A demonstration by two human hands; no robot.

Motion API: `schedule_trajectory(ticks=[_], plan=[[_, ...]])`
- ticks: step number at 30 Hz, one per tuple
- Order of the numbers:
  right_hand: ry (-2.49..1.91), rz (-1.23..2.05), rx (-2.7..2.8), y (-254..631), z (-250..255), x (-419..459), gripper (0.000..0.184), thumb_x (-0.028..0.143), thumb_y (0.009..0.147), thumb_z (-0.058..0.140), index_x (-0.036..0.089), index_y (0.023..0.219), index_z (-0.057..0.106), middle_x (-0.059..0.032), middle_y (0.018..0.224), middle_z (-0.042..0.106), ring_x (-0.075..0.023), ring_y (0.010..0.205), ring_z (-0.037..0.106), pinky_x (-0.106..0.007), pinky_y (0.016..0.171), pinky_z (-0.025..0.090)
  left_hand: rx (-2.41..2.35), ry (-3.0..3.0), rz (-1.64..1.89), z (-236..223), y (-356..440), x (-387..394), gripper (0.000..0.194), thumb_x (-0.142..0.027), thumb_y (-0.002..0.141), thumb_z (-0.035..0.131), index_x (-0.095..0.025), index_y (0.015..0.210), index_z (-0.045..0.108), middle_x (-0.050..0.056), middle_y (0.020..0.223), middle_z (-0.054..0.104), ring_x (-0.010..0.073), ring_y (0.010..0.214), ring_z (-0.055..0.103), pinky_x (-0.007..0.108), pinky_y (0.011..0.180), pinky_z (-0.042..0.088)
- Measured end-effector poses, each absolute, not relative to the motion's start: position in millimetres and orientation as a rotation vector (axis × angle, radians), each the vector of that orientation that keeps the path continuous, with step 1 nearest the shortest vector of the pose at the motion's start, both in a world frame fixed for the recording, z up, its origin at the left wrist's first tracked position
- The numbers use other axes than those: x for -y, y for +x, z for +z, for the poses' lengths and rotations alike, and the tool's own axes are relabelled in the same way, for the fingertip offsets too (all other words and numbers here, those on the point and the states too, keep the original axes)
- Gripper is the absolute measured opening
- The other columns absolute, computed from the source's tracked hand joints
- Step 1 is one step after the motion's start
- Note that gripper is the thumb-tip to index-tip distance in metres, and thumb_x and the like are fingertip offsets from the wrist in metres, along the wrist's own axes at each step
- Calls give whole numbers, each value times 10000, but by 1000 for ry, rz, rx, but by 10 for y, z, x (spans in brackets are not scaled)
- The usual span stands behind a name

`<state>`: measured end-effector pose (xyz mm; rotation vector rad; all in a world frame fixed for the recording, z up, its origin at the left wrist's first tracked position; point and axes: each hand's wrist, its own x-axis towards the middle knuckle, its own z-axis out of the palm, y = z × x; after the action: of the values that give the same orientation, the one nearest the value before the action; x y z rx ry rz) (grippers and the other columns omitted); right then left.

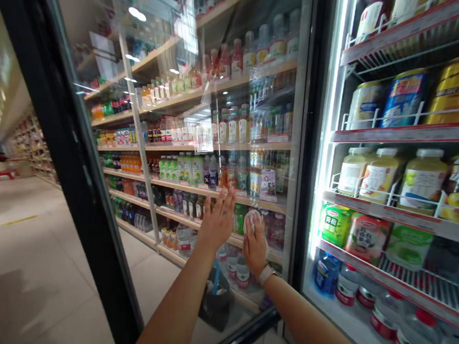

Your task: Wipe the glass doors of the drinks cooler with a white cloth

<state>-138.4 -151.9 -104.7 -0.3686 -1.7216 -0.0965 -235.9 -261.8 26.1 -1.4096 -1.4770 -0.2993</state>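
1. Left hand (217,220): fingers released, spread against the glass door (195,109).
2. Right hand (256,246): fingers grasp a white cloth (251,218) against that door, at the left hand's three o'clock.
3. Cooler shelves (403,133) stand at three o'clock.

1. From afar, I view a smooth, glossy glass pane (200,137) in a shiny dark frame (74,141).
2. Crumpled, matt wipe (250,216), cloth or paper unclear to me.
3. Metal-wire racks (434,281) bear glossy plastic bottles (423,180).
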Motion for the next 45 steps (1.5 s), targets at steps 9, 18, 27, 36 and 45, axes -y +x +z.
schedule_trajectory(ticks=[9, 18, 27, 36, 45], plan=[[-335, -88, 1584, -1356, -156, 1288, 618, 158, 984, 302, 294, 1568, 152, -73, 1635, 202, -261, 1513, 169, -612, 1205, 235, 1458, -1393, -301, 267, -2335, 2629, 663, -205, 940, 388, -132, 1539, 113, 97, 1588, 191, 239, 1505, 45, 584, 1224, 102], [-383, -95, 1594, -1369, -344, 1306, 603, 192, 991, 290, 273, 1571, 146, -74, 1636, 185, -283, 1517, 141, -631, 1193, 257, 1458, -1397, -277, 267, -2348, 2620, 613, -219, 956, 372, -125, 1535, 195, 83, 1590, 187, 247, 1504, 21, 600, 1221, 68], [-422, -66, 1653, -1331, -1082, 1426, 660, 116, 954, 311, 283, 1571, 146, -60, 1647, 153, -293, 1521, 112, -638, 1173, 296, 1460, -1394, -290, 263, -2339, 2618, 631, -209, 941, 384, -129, 1538, 194, 92, 1593, 200, 252, 1509, 95, 586, 1226, 96], [-405, -49, 1498, -1279, 241, 1038, 581, 183, 999, 245, 279, 1567, 168, -46, 1644, 178, -223, 1520, 136, -578, 1232, 158, 1408, -1374, -299, 258, -2423, 2604, 593, -237, 961, 378, -126, 1526, 237, 84, 1576, 247, 263, 1499, 155, 580, 1230, 54], [-453, -78, 1583, -1300, -684, 1138, 611, 186, 994, 307, 284, 1572, 135, -57, 1645, 169, -279, 1519, 125, -622, 1193, 252, 1385, -1365, -327, 259, -2432, 2574, 611, -218, 964, 371, -111, 1534, 178, 80, 1572, 242, 253, 1501, 133, 568, 1230, -11]])
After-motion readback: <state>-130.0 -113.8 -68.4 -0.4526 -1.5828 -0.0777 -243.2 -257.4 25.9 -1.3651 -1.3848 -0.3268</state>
